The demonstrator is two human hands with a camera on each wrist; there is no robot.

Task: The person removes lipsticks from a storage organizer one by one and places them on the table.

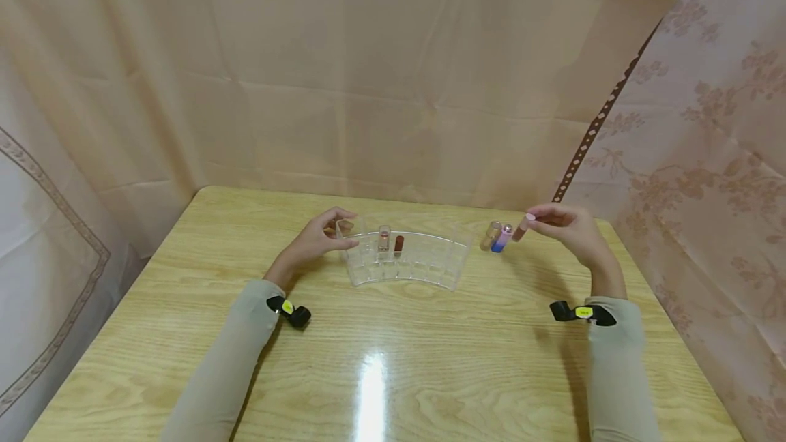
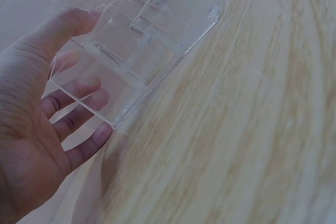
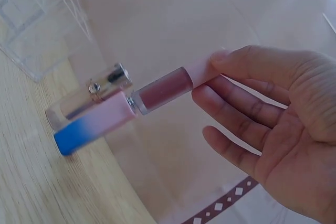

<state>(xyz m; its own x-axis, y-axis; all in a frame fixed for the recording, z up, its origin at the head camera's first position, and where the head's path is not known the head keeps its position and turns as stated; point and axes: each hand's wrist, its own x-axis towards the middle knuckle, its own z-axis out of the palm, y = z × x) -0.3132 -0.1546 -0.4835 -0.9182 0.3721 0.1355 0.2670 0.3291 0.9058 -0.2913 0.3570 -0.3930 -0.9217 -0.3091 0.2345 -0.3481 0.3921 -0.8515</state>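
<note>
Head view, lip gloss: the lip gloss (image 1: 520,228) was held near the far edge of the table (image 1: 454,360), toward its far right corner, just beside a pink-and-blue tube (image 1: 502,239) and a gold-tinted tube (image 1: 491,235).
Head view, right hand: the right hand (image 1: 565,224) pinched the lip gloss by its upper end.
Head view, left hand: the left hand (image 1: 328,232) gripped the left end of the clear rack (image 1: 430,268), which stood near the middle of the table's far edge.
Head view, seen only here: a clear-cased lipstick (image 1: 383,239) and a dark red lipstick (image 1: 399,244) could be made out in the rack.
Left wrist view, hold: the thumb lay on one side of the rack's end and the fingers spread on the other, partly visible through the plastic, a detail too small from the head.
Left wrist view, rack's handling: it looked stiff, light and slick, probably prone to cracking; the end wall seemed a sound place to steady it gently.
Right wrist view, seen best here: thumb and forefinger held the pink cap (image 3: 203,70); its lower end overlapped the pink-and-blue tube, so contact could not be told.
Right wrist view, gloss's handling: it seemed light, rigid and rather slippery; the cap looked the handiest hold, leaving the body free.
</note>
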